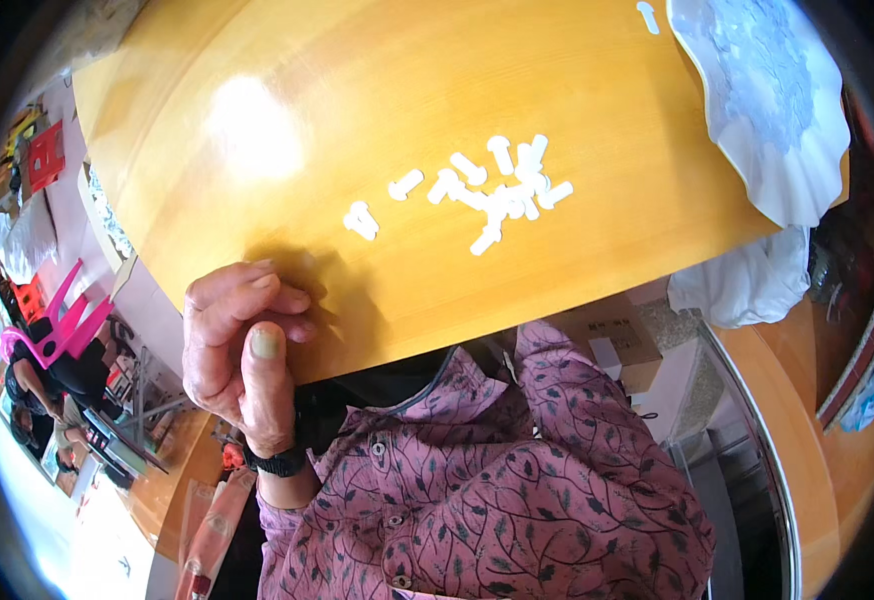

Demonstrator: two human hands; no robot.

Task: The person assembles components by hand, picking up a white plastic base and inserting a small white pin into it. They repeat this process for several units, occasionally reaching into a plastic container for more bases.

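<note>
My left hand is at the near left edge of a yellow wooden table, with a dark band on its wrist. Its fingers are loosely bent, the thumb stands apart from them, and no object shows between them. To the right and farther in lies a loose pile of small white pegs with wide heads. A few pegs lie apart from it, the nearest to my hand being a little cluster. My right sleeve reaches the table's near edge, and the hand beyond it is hidden.
A white wavy-rimmed tray lies at the table's far right, with a single peg beside it. A white bag hangs below. A cardboard box is under the table. A pink stool and people are at the left.
</note>
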